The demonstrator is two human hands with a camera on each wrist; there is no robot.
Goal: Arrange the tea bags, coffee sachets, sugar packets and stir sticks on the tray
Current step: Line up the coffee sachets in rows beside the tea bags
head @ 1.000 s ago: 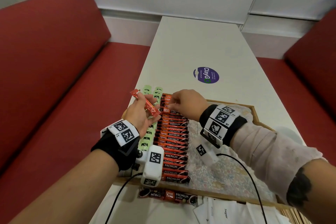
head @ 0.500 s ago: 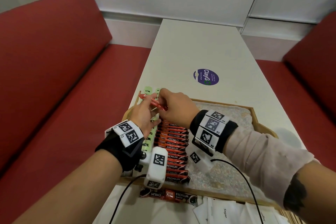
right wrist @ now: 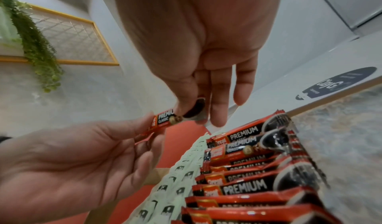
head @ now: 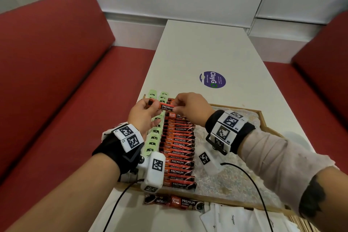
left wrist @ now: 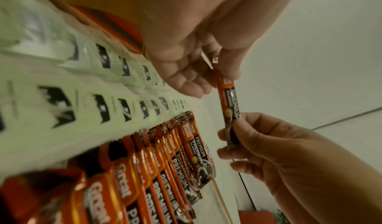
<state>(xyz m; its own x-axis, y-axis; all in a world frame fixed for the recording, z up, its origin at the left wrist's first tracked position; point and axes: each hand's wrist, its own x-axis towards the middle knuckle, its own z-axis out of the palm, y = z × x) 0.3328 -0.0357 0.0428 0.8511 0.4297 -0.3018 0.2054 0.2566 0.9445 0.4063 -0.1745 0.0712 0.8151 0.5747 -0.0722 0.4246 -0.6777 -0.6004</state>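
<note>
Both hands hold one orange-and-black coffee sachet (head: 164,107) (left wrist: 229,103) (right wrist: 165,119) level above the far end of the tray. My left hand (head: 145,113) pinches its left end. My right hand (head: 188,106) pinches its right end between thumb and forefinger, its other fingers (right wrist: 219,103) straight. Below them a row of coffee sachets (head: 178,147) (right wrist: 248,186) lies overlapped down the wooden tray (head: 271,128). Two rows of pale green tea bags (head: 155,133) (left wrist: 82,96) lie to its left.
Two more coffee sachets (head: 175,201) lie on the white table (head: 197,49) just before the tray's near edge. White sugar packets (head: 233,218) lie at the bottom right. A purple sticker (head: 212,79) marks the table beyond the tray. Red benches (head: 56,81) flank the table.
The left hand held the sachet tilted and alone. The right hand came across from the row and took its other end. The sachet now lies level between both hands.
</note>
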